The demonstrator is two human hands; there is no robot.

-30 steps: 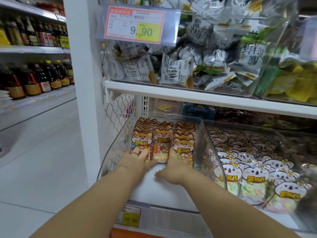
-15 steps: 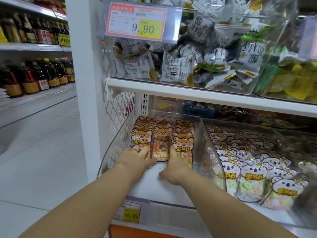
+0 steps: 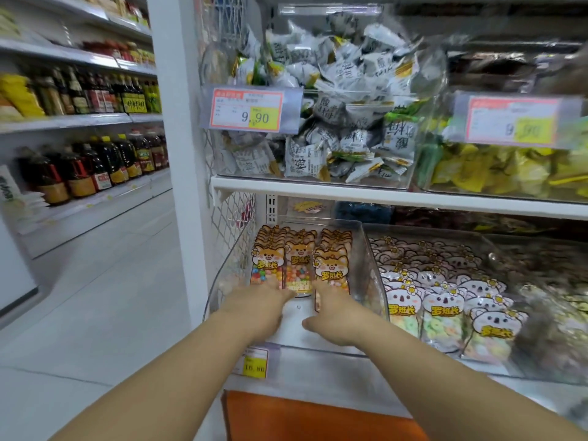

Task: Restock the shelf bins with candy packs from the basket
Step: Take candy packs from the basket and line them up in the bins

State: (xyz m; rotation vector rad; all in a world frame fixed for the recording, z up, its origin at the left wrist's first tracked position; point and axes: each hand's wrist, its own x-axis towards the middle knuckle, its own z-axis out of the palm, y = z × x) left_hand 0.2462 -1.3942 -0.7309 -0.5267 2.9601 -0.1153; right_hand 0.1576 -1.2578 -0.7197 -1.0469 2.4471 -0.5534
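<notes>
Barely budged over the last second. Still presses the left grip (image 3: 259,302), released and flat-fingered though blurred, against the foot of the left row of candy packs (image 3: 300,265) in the clear bin (image 3: 369,275) on the lower shelf. Keeps the right grip (image 3: 339,315), likewise released with fingers stretched forward, on the front pack of the right row, thumb out over the bare bin floor. Looks at the shelf from a slightly different angle than before, taking in more of the upper shelf. Finds the three fox-faced rows upright and close together in the back part of the bin, as they were, with the right front pack reaching a little nearer than the other two. Reads as squaring-up after placement rather than a fresh load, with nothing carried in either grip. Leaves bare floor at the bin's front, so probably room for more. Shows only an orange shape (image 3: 318,418) under the shelf edge, possibly the basket; cannot tell what remains inside.
</notes>
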